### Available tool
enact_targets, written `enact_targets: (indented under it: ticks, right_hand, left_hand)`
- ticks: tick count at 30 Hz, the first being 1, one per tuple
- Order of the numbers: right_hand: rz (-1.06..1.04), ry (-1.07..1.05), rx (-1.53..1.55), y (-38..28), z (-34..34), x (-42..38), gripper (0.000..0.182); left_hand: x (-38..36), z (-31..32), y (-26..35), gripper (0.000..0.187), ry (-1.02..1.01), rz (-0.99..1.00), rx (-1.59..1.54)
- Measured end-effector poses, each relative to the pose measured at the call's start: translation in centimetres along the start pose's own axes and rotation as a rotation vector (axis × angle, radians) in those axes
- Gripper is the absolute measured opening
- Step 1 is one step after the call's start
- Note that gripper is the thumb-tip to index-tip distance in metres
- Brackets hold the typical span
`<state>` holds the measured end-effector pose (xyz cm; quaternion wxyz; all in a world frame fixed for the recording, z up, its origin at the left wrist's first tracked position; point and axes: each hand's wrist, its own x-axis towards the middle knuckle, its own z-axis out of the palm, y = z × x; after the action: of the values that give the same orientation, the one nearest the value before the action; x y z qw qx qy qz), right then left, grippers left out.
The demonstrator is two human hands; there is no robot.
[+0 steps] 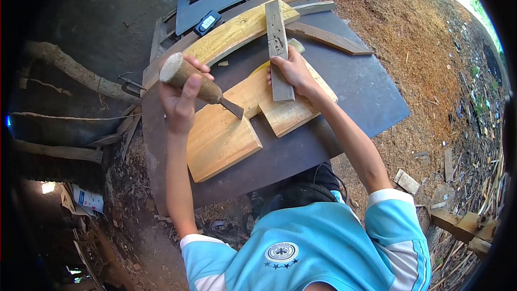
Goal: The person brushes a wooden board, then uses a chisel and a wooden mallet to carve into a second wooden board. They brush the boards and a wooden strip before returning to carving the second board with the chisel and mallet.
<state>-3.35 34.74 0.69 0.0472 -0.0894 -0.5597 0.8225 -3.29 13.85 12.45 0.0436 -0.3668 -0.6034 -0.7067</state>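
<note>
In my left hand (pixel 183 99) is a chisel (pixel 202 85) with a thick round wooden handle, the fingers wrapped round it. Its flat metal blade slants down to the right, the tip right at the edge of the notch in a pale wooden board (pixel 218 143). That board lies on the dark table with a rectangular notch cut in its near side. My right hand (pixel 292 70) is closed round a grey wooden bar (pixel 278 37), gripping its lower half above the board's right part. Worn cuts and holes mark the bar's face.
Behind the board, a long yellowish beam (pixel 237 33) with pencil marks crosses the dark tabletop (pixel 371 94). A small dark device (pixel 208 22) with a lit screen sits beside it. Curved wooden pieces (pixel 334 39) lie at the back right. Sawdust (pixel 371 0) covers the ground beyond.
</note>
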Motion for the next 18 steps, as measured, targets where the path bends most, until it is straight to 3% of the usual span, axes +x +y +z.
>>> enact_targets:
  ticks: [1, 4, 5, 9, 18]
  right_hand:
    - [0.007, -0.003, 0.003, 0.0, 0.0, 0.0, 0.029]
    - [0.021, -0.010, 0.015, 0.1, 0.1, -0.1, 0.029]
    - [0.021, -0.009, 0.018, 0.0, 0.1, -0.1, 0.028]
    - [0.009, 0.001, 0.029, 0.2, -0.1, 0.0, 0.029]
    - [0.017, 0.016, 0.008, -0.3, 0.0, -0.1, 0.032]
  left_hand:
    - [-0.2, -0.1, -0.4, 0.035, -0.031, 0.047, 0.032]
    - [-0.7, -1.0, -1.6, 0.033, -0.113, -0.069, -0.359]
    - [-0.8, -0.8, -1.7, 0.032, -0.048, -0.090, -0.342]
    - [-1.2, -0.6, -1.5, 0.032, -0.149, -0.059, -0.351]
    - [-0.9, 1.1, -1.3, 0.033, 0.013, -0.090, -0.164]
